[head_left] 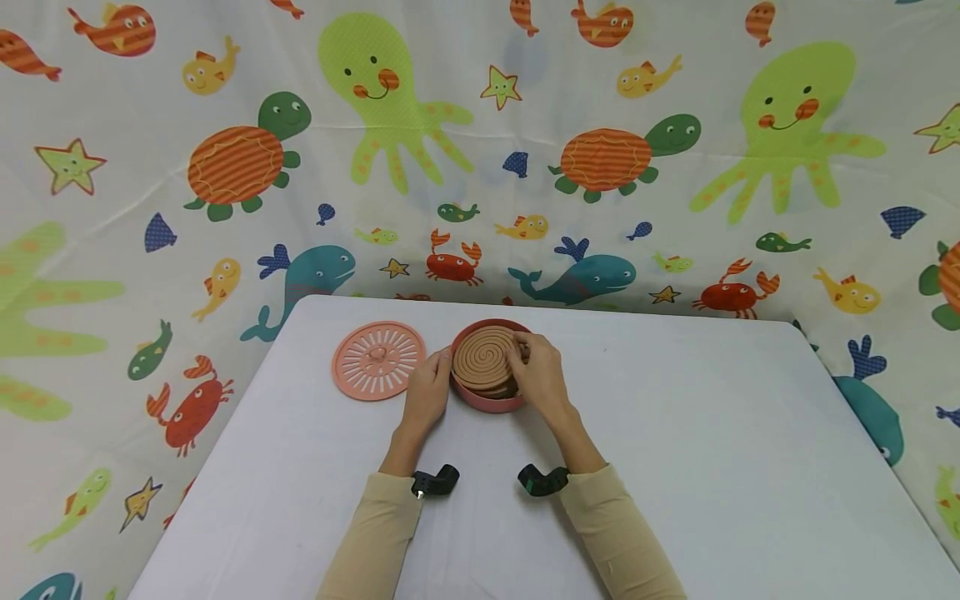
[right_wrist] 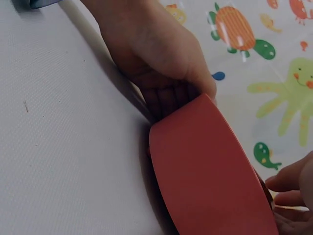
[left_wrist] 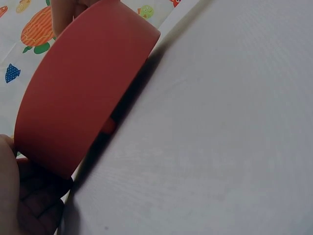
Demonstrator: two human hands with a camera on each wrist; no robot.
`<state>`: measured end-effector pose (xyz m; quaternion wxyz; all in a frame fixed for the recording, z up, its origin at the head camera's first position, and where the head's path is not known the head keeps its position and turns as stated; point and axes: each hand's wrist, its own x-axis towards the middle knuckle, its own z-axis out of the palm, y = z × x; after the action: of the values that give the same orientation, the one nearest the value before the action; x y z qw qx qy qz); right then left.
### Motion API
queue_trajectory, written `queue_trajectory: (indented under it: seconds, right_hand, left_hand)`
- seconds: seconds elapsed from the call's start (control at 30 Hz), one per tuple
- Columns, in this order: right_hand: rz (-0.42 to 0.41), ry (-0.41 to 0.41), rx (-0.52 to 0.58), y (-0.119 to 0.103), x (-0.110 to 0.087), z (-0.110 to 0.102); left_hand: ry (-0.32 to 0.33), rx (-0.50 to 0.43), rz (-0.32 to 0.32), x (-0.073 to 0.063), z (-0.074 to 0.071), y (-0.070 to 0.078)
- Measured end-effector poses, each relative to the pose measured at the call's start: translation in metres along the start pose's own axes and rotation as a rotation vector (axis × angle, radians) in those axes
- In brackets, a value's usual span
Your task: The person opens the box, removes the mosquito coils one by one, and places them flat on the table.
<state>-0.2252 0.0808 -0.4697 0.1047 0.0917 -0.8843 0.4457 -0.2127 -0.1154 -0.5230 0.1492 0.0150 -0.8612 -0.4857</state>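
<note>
A round red box [head_left: 491, 406] stands on the table, with brown mosquito coils [head_left: 483, 358] stacked inside it. The top coil lies tilted, its right side raised. My left hand [head_left: 427, 389] grips the box from the left, thumb at the rim and fingers along the wall, as the left wrist view also shows from the box's side [left_wrist: 88, 83]. At the right rim, my right hand [head_left: 542, 375] pinches the edge of the top coil between thumb and fingers. In the right wrist view the box wall [right_wrist: 210, 166] hides most of the coils.
A pink slotted lid [head_left: 378, 371] with a small raised handle lies flat left of the box, close to my left hand. The white table [head_left: 712, 442] reaches far to the right. Behind it hangs a sea-animal print cloth [head_left: 480, 183].
</note>
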Motion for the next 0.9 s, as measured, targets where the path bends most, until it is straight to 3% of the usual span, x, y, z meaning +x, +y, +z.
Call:
queue_trajectory:
  seconds: [0.9]
  right_hand:
    - [0.222, -0.115, 0.179, -0.001, 0.004, -0.011]
  left_hand:
    - [0.003, 0.016, 0.005, 0.000, -0.001, 0.000]
